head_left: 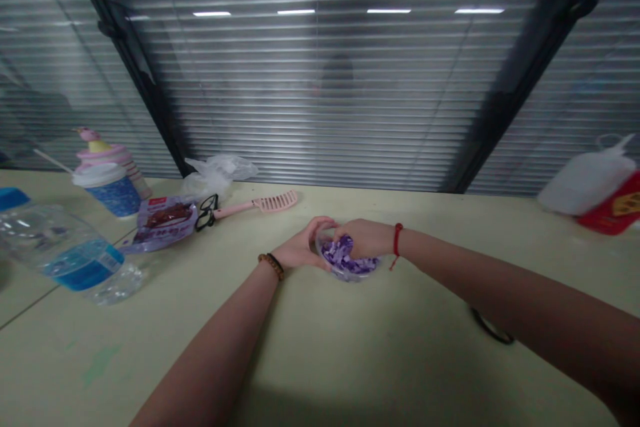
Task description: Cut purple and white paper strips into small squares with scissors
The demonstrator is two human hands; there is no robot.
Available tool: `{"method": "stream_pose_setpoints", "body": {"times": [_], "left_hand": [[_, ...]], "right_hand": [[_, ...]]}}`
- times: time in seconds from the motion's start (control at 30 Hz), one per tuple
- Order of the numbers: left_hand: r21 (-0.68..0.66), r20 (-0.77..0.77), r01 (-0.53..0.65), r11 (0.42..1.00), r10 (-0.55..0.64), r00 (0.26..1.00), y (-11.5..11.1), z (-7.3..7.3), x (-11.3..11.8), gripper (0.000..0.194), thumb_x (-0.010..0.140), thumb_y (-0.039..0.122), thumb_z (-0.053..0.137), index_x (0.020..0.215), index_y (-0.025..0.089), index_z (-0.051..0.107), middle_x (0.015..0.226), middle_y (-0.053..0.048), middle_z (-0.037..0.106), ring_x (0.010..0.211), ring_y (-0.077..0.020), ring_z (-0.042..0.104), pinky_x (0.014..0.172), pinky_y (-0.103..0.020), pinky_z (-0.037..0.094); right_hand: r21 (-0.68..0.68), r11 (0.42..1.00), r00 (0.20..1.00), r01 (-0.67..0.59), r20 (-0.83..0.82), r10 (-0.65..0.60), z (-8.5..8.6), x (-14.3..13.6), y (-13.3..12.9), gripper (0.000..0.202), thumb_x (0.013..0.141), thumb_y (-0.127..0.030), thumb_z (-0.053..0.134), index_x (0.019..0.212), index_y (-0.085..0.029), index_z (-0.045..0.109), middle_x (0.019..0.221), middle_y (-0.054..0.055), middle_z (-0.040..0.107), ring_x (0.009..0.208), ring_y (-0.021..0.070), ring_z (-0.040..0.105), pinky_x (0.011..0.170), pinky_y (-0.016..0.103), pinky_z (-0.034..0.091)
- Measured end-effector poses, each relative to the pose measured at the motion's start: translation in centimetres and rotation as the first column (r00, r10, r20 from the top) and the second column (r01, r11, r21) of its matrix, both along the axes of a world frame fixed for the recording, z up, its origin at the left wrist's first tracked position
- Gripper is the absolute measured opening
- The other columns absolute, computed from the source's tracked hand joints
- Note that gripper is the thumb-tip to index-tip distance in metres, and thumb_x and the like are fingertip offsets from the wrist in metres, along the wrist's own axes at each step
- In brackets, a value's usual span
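A clear plastic bowl (345,275) with crumpled purple paper scraps (341,255) in it is at the middle of the table. My left hand (303,245), with a brown beaded bracelet at the wrist, grips the bowl's left side between thumb and fingers. From the right, my right hand (367,238) reaches over the rim, curled, with its fingertips down among the purple scraps. Those fingertips are partly hidden. A red cord bracelet (398,240) circles my right wrist.
Left: a water bottle (75,253), blue paper cup (113,193), pink-topped container (127,163), purple snack bag (167,217), black glasses (207,212), pink comb (275,202) and plastic bag (220,172). Right: a white-and-red package (590,183) and a black band (487,327). A blinded window (320,93) stands behind.
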State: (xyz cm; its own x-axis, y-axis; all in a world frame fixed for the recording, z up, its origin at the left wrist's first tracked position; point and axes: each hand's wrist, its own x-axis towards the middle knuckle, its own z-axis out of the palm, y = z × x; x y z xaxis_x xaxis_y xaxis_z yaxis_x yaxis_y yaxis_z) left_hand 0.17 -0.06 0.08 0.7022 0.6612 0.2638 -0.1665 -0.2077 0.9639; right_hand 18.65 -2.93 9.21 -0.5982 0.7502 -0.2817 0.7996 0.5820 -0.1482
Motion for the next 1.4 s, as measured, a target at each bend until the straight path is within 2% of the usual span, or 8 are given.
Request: {"method": "stream_pose_setpoints", "body": {"times": [0.37,0.5,0.73,0.87,1.0,1.1,1.27,1.4], "left_hand": [[-0.001,-0.021,-0.010,1.000,0.010,1.000,-0.2,0.2,-0.1,0.086,0.049,0.013,0.089,0.122,0.025,0.044,0.134,-0.010,0.046,0.122,-0.0307,0.047,0.104,-0.050,0.031],[-0.002,-0.012,-0.015,1.000,0.015,1.000,-0.2,0.3,0.0,0.088,0.048,0.016,0.090,0.123,0.025,0.044,0.137,-0.010,0.043,0.126,-0.0310,0.043,0.106,-0.049,0.028],[-0.013,-0.001,-0.008,1.000,0.008,1.000,0.0,0.0,0.0,0.088,0.046,0.016,0.090,0.121,0.026,0.045,0.135,-0.010,0.045,0.124,-0.0313,0.045,0.104,-0.049,0.030],[-0.011,-0.004,-0.005,1.000,0.005,1.000,0.0,0.0,-0.1,0.090,0.045,0.015,0.091,0.121,0.026,0.045,0.137,-0.011,0.043,0.127,-0.0319,0.042,0.105,-0.049,0.030],[-0.004,-0.010,0.001,1.000,-0.001,1.000,0.0,0.0,-0.1,0.091,0.045,0.015,0.090,0.123,0.026,0.043,0.137,-0.011,0.043,0.129,-0.0314,0.040,0.107,-0.048,0.028],[-0.001,-0.012,-0.002,1.000,0.002,1.000,0.0,0.0,-0.1,0.090,0.046,0.016,0.090,0.122,0.026,0.045,0.135,-0.010,0.045,0.128,-0.0322,0.041,0.106,-0.049,0.028],[-0.008,-0.019,-0.018,1.000,0.018,1.000,0.0,0.0,0.0,0.090,0.046,0.017,0.090,0.123,0.028,0.044,0.137,-0.010,0.041,0.119,-0.0311,0.049,0.101,-0.049,0.036],[0.006,-0.030,-0.041,0.999,0.041,0.999,0.0,0.0,-0.1,0.090,0.047,0.017,0.090,0.124,0.026,0.045,0.133,-0.009,0.045,0.126,-0.0315,0.042,0.107,-0.050,0.027]], "right_hand": [[0.192,0.979,0.977,0.072,-0.212,-0.031,2.0,1.3,-0.4,0.024,0.085,-0.021,0.064,0.108,-0.016,0.061,0.106,0.006,0.064,0.099,0.0231,0.060,0.086,0.044,0.049],[0.158,0.984,0.969,0.086,-0.241,-0.047,2.3,1.1,-0.8,0.028,0.084,-0.020,0.065,0.111,-0.017,0.060,0.111,0.006,0.064,0.094,0.0211,0.062,0.082,0.040,0.051],[0.055,0.990,0.987,0.132,-0.096,-0.127,0.2,0.3,-0.7,0.035,0.087,-0.038,0.062,0.114,-0.016,0.058,0.108,0.008,0.065,0.092,0.0225,0.063,0.080,0.042,0.053],[0.033,0.998,0.996,0.058,-0.070,-0.056,-1.5,-1.4,-1.3,0.038,0.088,-0.035,0.062,0.121,-0.018,0.054,0.112,0.008,0.063,0.094,0.0233,0.063,0.081,0.044,0.053],[0.061,0.998,0.994,-0.004,-0.109,0.011,-2.0,-2.0,-1.2,0.033,0.089,-0.030,0.061,0.118,-0.017,0.056,0.117,0.008,0.061,0.101,0.0246,0.060,0.086,0.046,0.050],[0.080,0.997,0.992,-0.019,-0.126,0.029,-1.6,-1.3,-0.8,0.026,0.090,-0.029,0.059,0.114,-0.017,0.059,0.114,0.007,0.062,0.098,0.0229,0.061,0.084,0.044,0.051],[0.132,0.991,0.990,0.034,-0.142,-0.015,-0.1,0.3,-0.4,0.017,0.090,-0.029,0.060,0.100,-0.015,0.063,0.099,0.005,0.066,0.089,0.0201,0.064,0.078,0.040,0.053],[0.190,0.980,0.979,0.057,-0.201,-0.018,0.9,0.9,-0.4,0.017,0.090,-0.028,0.059,0.101,-0.015,0.063,0.100,0.005,0.066,0.091,0.0203,0.063,0.080,0.040,0.052]]}}
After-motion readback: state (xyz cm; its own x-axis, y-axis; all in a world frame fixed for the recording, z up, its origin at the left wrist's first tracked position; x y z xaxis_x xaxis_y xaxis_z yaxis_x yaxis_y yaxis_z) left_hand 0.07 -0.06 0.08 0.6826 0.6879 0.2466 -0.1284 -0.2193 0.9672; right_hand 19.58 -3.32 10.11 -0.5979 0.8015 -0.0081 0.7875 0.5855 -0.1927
